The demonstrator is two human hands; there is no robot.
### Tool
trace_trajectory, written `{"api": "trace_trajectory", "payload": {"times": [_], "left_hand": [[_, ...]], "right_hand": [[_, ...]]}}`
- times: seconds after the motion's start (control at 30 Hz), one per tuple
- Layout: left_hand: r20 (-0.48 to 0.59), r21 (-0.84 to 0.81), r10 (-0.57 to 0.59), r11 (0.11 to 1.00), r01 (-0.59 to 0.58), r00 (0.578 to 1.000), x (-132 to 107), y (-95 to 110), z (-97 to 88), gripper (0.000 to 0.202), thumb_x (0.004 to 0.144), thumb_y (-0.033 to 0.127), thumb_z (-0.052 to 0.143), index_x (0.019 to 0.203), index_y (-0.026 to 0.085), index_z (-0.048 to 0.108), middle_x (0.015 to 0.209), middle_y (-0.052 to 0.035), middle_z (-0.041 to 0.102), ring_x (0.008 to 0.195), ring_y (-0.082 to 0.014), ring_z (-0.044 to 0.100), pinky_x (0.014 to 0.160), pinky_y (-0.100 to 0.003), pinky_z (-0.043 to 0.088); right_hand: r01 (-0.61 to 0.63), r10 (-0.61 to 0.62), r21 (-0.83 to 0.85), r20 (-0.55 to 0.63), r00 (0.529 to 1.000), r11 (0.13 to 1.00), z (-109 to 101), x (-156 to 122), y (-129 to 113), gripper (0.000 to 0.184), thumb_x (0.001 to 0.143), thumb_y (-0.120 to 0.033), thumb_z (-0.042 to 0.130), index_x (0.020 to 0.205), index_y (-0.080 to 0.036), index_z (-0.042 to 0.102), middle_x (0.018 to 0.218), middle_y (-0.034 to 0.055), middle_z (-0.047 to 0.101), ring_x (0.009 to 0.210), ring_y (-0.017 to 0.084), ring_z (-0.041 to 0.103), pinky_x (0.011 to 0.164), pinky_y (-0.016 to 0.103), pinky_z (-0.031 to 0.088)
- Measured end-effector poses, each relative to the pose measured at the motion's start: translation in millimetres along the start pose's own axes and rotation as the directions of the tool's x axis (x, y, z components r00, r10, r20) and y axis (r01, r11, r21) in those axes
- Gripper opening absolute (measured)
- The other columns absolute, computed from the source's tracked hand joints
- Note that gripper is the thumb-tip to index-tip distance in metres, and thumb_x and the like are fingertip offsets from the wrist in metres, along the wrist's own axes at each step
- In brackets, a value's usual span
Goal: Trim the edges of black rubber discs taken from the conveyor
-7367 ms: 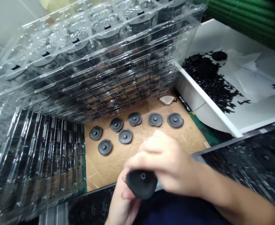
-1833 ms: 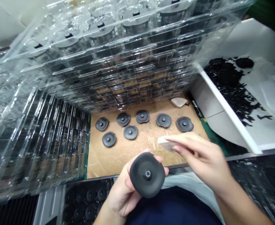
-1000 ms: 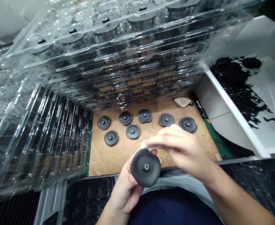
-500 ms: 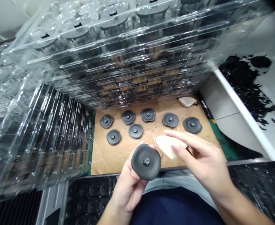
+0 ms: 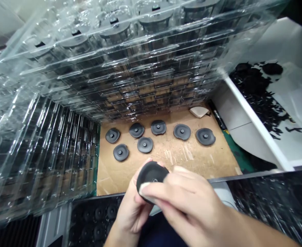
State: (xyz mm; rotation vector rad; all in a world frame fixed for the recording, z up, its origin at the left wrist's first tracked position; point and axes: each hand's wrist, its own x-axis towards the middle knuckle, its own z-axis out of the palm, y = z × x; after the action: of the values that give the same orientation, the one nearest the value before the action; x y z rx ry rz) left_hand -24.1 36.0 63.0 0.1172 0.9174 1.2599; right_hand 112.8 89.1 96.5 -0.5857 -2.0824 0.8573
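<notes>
My left hand (image 5: 130,214) is closed around a round black rubber disc (image 5: 151,174) with a small metal hub, held above the front edge of the cardboard sheet (image 5: 166,161). My right hand (image 5: 189,206) is closed on a small white pad (image 5: 143,189) and presses it against the lower face of the disc, covering part of it. Several matching black discs (image 5: 145,144) lie in two rows on the cardboard behind the hands.
Tall stacks of clear plastic trays (image 5: 130,68) loaded with discs stand at the back and left (image 5: 40,161). A white bin (image 5: 254,113) with black scraps (image 5: 254,92) sits at the right. Another white pad (image 5: 198,111) lies at the cardboard's far corner. Dark trays (image 5: 96,216) lie below.
My right hand has swung from beside the disc to in front of it, bringing the white pad onto its lower face. The disc stays in my left hand, slightly lower and tilted.
</notes>
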Motion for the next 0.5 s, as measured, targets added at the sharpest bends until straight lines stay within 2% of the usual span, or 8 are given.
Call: {"api": "trace_trajectory", "payload": {"times": [0.07,0.13,0.2,0.23,0.33,0.4,0.47,0.5], "left_hand": [[0.012,0.015,-0.034,0.999,0.034,0.999,0.6,1.2,-1.1,0.056,0.053,0.028,0.085,0.106,0.025,0.067,0.109,-0.0053,0.069,0.097,-0.0224,0.066,0.087,-0.028,0.052],[0.035,0.004,-0.063,0.998,0.063,0.997,2.4,0.1,-1.8,0.064,0.049,0.03,0.086,0.109,0.022,0.066,0.109,-0.0068,0.069,0.093,-0.019,0.066,0.083,-0.021,0.052],[0.063,-0.02,-0.074,0.997,0.076,0.995,3.6,-1.7,-0.6,0.058,0.052,0.026,0.085,0.107,0.02,0.067,0.108,-0.006,0.07,0.094,-0.0156,0.065,0.083,-0.016,0.05],[0.079,-0.031,-0.084,0.996,0.086,0.993,3.6,-2.2,0.7,0.052,0.056,0.024,0.083,0.106,0.021,0.067,0.105,-0.0046,0.071,0.093,-0.0144,0.065,0.083,-0.016,0.049],[0.14,-0.031,-0.082,0.996,0.087,0.987,1.4,-1.6,3.8,0.043,0.061,0.026,0.08,0.103,0.021,0.069,0.086,-0.0001,0.073,0.081,-0.0125,0.066,0.075,-0.015,0.051],[0.158,0.011,-0.064,0.998,0.063,0.985,0.1,-0.4,3.6,0.049,0.057,0.033,0.082,0.102,0.018,0.07,0.078,-0.0007,0.072,0.075,-0.014,0.065,0.069,-0.017,0.052],[0.133,0.049,-0.061,0.997,0.055,0.989,0.3,-0.3,1.7,0.058,0.052,0.04,0.083,0.103,0.016,0.069,0.077,-0.0034,0.071,0.078,-0.0187,0.066,0.072,-0.023,0.053],[0.106,0.058,-0.068,0.996,0.062,0.992,0.9,-0.9,0.4,0.061,0.051,0.042,0.083,0.104,0.015,0.069,0.078,-0.0046,0.071,0.081,-0.0217,0.066,0.075,-0.028,0.053]], "right_hand": [[-0.077,0.08,-0.046,0.077,0.994,0.996,-12.3,-10.6,-3.4,0.022,0.086,-0.004,0.046,0.099,-0.012,0.062,0.074,0.0014,0.062,0.064,0.011,0.052,0.062,0.024,0.043],[-0.141,0.156,-0.208,0.058,0.986,0.968,-22.0,-16.2,-4.6,0.025,0.085,-0.004,0.046,0.103,-0.012,0.062,0.07,0.0008,0.059,0.06,0.011,0.048,0.06,0.026,0.039],[-0.134,0.141,-0.334,-0.003,0.99,0.933,-25.8,-12.8,-1.8,0.026,0.088,-0.006,0.043,0.102,-0.012,0.064,0.069,0.0025,0.059,0.063,0.013,0.047,0.061,0.028,0.036],[-0.074,0.074,-0.345,-0.013,0.997,0.935,-25.6,-8.2,1.2,0.025,0.09,-0.009,0.042,0.099,-0.013,0.066,0.07,0.0029,0.059,0.064,0.014,0.047,0.062,0.029,0.034],[0.154,-0.144,-0.155,0.075,0.987,0.976,-21.5,9.1,12.7,0.029,0.095,-0.017,0.039,0.09,-0.017,0.068,0.072,0.0021,0.061,0.067,0.014,0.046,0.065,0.029,0.034],[0.123,-0.112,-0.072,0.138,0.984,0.99,-18.1,16.2,16.7,0.032,0.096,-0.017,0.036,0.093,-0.019,0.068,0.074,0.0016,0.061,0.066,0.013,0.046,0.066,0.029,0.034],[0.034,-0.017,-0.151,0.11,0.994,0.988,-14.5,17.8,15.0,0.031,0.095,-0.016,0.038,0.094,-0.019,0.068,0.074,0.0013,0.061,0.066,0.013,0.045,0.065,0.03,0.031],[0.045,-0.028,-0.178,0.097,0.995,0.983,-13.1,17.4,13.1,0.029,0.095,-0.016,0.04,0.093,-0.02,0.069,0.071,0.0003,0.06,0.065,0.013,0.044,0.063,0.03,0.03]]}}
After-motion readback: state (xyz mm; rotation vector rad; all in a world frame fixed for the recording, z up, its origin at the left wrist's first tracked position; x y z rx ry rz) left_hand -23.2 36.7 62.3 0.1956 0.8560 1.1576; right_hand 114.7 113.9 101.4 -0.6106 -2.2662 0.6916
